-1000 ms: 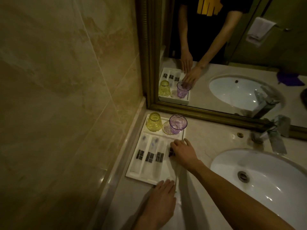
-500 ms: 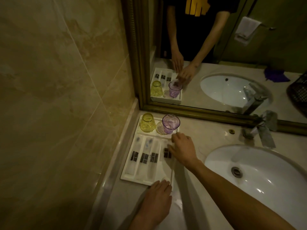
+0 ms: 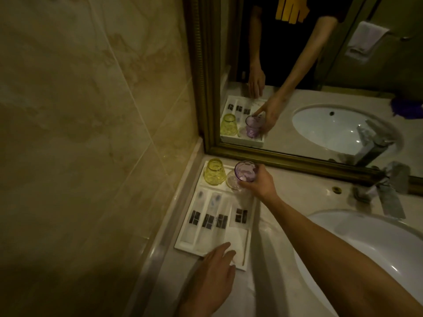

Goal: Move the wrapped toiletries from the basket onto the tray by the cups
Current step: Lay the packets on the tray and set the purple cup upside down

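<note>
A white tray [image 3: 183,244] lies on the counter against the left wall. Several wrapped toiletries [image 3: 209,219] with dark labels lie side by side in it, the rightmost packet [image 3: 240,216] nearest the tray's right rim. At the tray's far end stand an upturned yellow cup [image 3: 214,171] and a purple cup [image 3: 245,171]. My right hand [image 3: 257,184] is wrapped around the purple cup's right side. My left hand [image 3: 211,274] rests flat with spread fingers on the tray's near edge. No basket is in view.
A gold-framed mirror [image 3: 297,160] runs along the back of the counter. A white sink basin [image 3: 366,243] sits to the right, with a chrome faucet [image 3: 386,195] behind it. The tiled wall [image 3: 91,133] closes off the left side.
My right hand has left the rightmost packet and moved up to the purple cup, closing around it. My left hand stays at the tray's near edge.
</note>
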`<control>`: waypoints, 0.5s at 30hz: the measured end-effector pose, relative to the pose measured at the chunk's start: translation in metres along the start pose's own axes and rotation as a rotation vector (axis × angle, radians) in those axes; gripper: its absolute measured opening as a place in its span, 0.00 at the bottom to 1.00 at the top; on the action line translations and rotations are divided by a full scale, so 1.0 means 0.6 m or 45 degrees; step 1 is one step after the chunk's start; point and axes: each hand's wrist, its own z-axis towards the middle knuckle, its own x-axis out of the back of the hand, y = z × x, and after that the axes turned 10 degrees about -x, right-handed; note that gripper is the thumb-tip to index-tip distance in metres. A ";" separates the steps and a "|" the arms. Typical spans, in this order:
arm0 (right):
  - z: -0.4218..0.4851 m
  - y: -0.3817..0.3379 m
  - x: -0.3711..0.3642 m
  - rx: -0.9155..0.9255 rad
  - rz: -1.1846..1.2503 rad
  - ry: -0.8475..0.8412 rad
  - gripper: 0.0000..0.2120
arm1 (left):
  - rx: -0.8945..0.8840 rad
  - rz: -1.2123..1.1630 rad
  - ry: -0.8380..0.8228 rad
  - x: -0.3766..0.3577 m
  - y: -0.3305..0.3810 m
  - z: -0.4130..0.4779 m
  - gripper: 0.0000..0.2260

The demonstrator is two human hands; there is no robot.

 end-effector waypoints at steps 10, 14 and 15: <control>-0.126 0.021 0.035 0.450 -0.129 -0.240 0.46 | 0.492 -0.974 0.731 0.123 0.002 0.134 0.08; -0.171 0.038 0.042 0.553 -0.178 -0.283 0.46 | 0.476 -0.842 0.620 0.126 0.004 0.180 0.13; -0.176 0.040 0.044 0.537 -0.178 -0.286 0.46 | 0.465 -0.766 0.598 0.121 0.004 0.185 0.11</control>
